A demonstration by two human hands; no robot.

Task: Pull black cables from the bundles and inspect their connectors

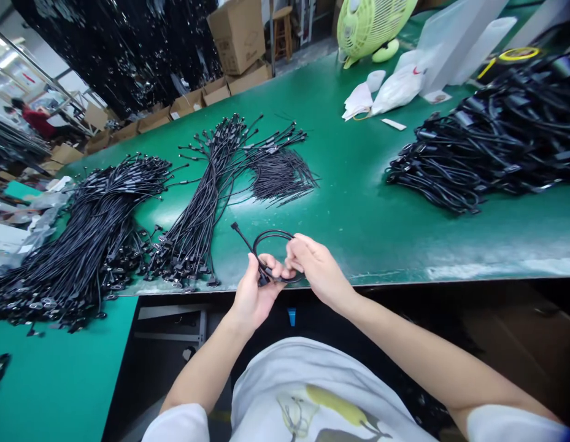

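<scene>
A black cable [272,233] is bent into a loop between my two hands, just over the front edge of the green table [358,202]. My left hand [257,291] is closed around the cable's lower part, with one connector end sticking up past the thumb. On the right side of the loop, my right hand [319,267] pinches the cable with its fingertips. Beyond the hands lies a crossed bundle of black cables [192,209], and beside it a pile of short black ties or wires [285,175].
A large heap of cables [82,233] covers the left side. Coiled, tied cables [491,135] are stacked at the right. Toward the back are a green fan [374,27], white plastic bags [397,89] and cardboard boxes [238,40]. A person in red [36,120] sits far left.
</scene>
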